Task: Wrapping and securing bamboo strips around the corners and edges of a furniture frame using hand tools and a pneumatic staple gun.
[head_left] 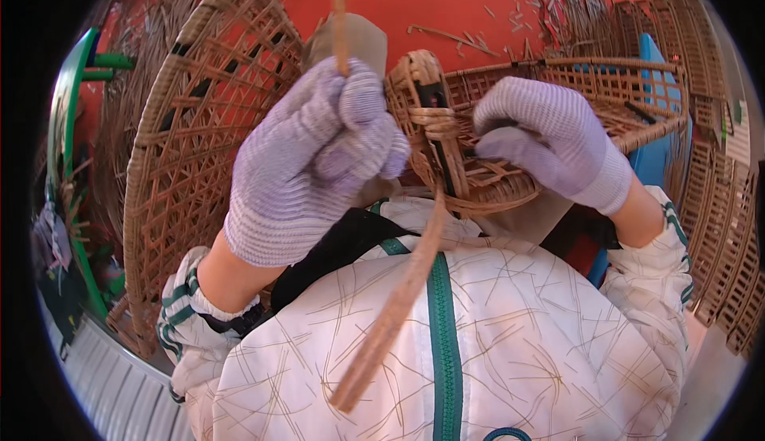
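Observation:
My left hand (319,150), in a striped lilac knit glove, pinches a thin tan cane strip (340,19) between thumb and forefinger, and the strip rises above the hand. Just to its right is a brown wicker basket (498,190) with a thick wrapped handle end (434,122) bound over a dark band. From that binding a wider flat cane strip (390,321) hangs down over my jacket. Whether both strips are one piece is hidden. My right hand (554,138), gloved alike, is curled over the basket's inside close to the handle; anything between its fingertips cannot be made out.
A large open-weave wicker panel (199,114) stands at left, beside a green frame (76,138). Cane scraps (470,39) litter the red floor (422,3). Stacked wicker pieces (717,226) line the right side. Something blue (653,154) shows behind the basket.

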The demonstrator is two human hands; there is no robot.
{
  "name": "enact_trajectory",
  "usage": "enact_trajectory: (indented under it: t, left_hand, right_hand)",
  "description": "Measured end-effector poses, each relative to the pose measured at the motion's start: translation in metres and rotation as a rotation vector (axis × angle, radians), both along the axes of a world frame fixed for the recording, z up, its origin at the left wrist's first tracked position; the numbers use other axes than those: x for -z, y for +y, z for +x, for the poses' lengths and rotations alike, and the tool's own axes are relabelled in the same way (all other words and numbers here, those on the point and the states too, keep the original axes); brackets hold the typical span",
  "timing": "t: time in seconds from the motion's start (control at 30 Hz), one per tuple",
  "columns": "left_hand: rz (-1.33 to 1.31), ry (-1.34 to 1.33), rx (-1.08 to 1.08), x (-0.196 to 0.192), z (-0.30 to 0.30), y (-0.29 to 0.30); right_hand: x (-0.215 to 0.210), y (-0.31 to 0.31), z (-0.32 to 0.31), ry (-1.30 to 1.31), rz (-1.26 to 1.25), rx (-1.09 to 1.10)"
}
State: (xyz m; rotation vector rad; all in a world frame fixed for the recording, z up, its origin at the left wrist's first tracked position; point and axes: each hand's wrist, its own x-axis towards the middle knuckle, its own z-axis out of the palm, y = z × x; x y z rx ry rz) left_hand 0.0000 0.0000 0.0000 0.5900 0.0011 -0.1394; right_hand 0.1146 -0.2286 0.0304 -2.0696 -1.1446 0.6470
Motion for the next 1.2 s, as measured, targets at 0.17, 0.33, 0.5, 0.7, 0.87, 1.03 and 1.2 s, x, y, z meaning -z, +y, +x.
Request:
enact_trajectory:
  t: [0.17,0.33,0.5,0.7,0.87,1.03,1.2]
  left_hand:
    - [0.074,0.083,-0.005,-0.003,-0.003,0.008]
    - [0.186,0.081,0.020,-0.016,-0.005,-0.005]
    - [0.228,0.127,-0.003,-0.025,-0.011,-0.015]
    - [0.524,0.446,-0.099,-0.059,-0.017,-0.029]
    - [0.414,0.462,0.025,-0.069,-0.014,-0.004]
    - [0.587,0.554,0.079,-0.083,-0.018,0.002]
    - [0.486,0.460,-0.024,-0.074,-0.025,-0.010]
  right_hand:
    - [0.002,-0.025,-0.033,-0.298,-0.241,-0.112]
    - [0.024,-0.024,-0.059,-0.558,0.021,-0.037]
    - [0.026,-0.022,-0.061,-0.559,-0.036,-0.032]
    - [0.027,-0.024,-0.058,-0.437,-0.096,0.031]
    - [0.029,-0.023,-0.051,-0.397,-0.084,0.043]
    - [0.028,-0.027,-0.047,-0.415,-0.035,0.033]
    - [0.026,-0.032,-0.059,-0.389,-0.048,0.004]
